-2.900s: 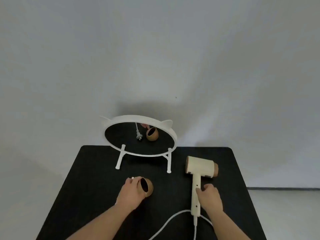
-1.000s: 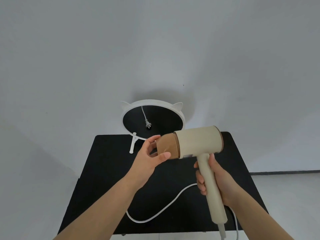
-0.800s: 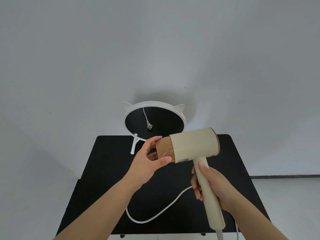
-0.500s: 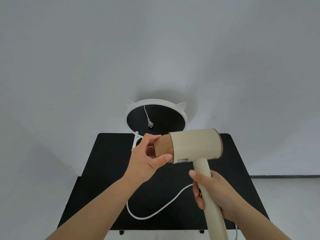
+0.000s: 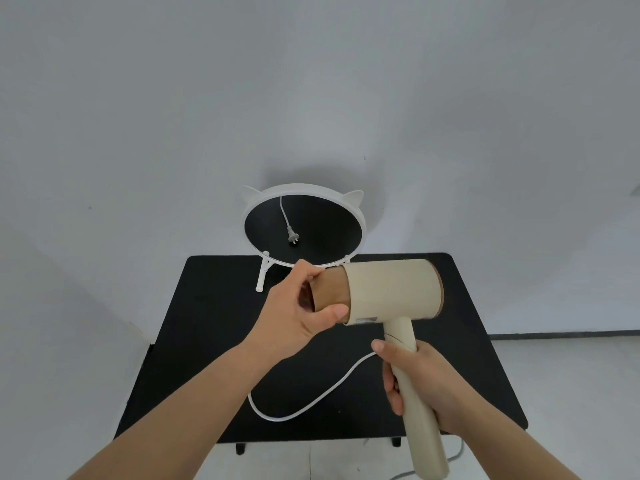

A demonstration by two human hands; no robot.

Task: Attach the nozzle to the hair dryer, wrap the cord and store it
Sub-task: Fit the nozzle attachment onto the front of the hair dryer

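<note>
Overhead, both hands (image 5: pixel 294 323) above black table (image 5: pixel 207 306).

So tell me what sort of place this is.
Probably a plain room set up as a grooming or vanity corner: a small black table against a bare grey wall, a cat-eared tabletop mirror on it, and a cream hair dryer held above it.

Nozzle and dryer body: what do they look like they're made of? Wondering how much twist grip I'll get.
The nozzle, pinched by the left hand, looks like matte tan plastic: even colour, no glare, though a soft coating can't be ruled out. The dryer body, its handle in the right hand, looks like smooth cream plastic with a satin finish: faint soft sheen, seamless barrel. Probably moderately grippy.
</note>
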